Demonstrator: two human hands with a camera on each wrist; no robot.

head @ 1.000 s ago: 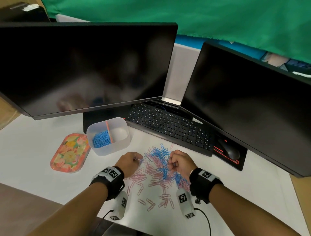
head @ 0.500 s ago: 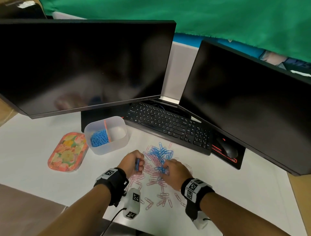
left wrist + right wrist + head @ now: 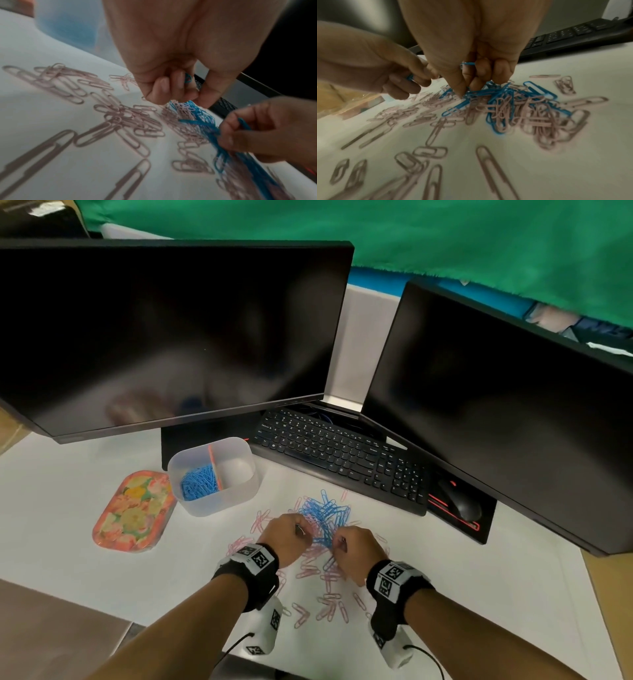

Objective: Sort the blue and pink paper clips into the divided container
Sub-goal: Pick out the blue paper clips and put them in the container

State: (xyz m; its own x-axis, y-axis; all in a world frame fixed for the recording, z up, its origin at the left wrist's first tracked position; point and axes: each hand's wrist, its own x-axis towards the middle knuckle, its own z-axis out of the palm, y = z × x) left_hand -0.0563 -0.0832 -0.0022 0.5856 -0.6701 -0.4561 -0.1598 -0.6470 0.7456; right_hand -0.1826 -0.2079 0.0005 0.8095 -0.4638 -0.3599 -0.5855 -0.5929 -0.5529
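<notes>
A loose heap of blue paper clips (image 3: 325,513) and pink paper clips (image 3: 310,571) lies on the white desk in front of the keyboard. Both hands work over it. My left hand (image 3: 291,534) is curled, with a blue clip (image 3: 187,78) tucked in its fingers while thumb and forefinger pinch at the pile. My right hand (image 3: 352,549) is curled too, holding blue clips (image 3: 468,63) and picking at the blue tangle (image 3: 488,92). The clear divided container (image 3: 191,460) stands to the upper left; its left half holds blue clips (image 3: 198,482), and nothing shows in its right half.
A flowered orange tray (image 3: 133,511) lies left of the container. A black keyboard (image 3: 342,453) and mouse (image 3: 460,503) sit just behind the pile, under two dark monitors (image 3: 164,337). Single pink clips (image 3: 334,609) are scattered toward the desk's near edge.
Both hands have drawn closer together over the middle of the pile. The left hand, raised with a blue clip half a second ago, has come back down to the clips.
</notes>
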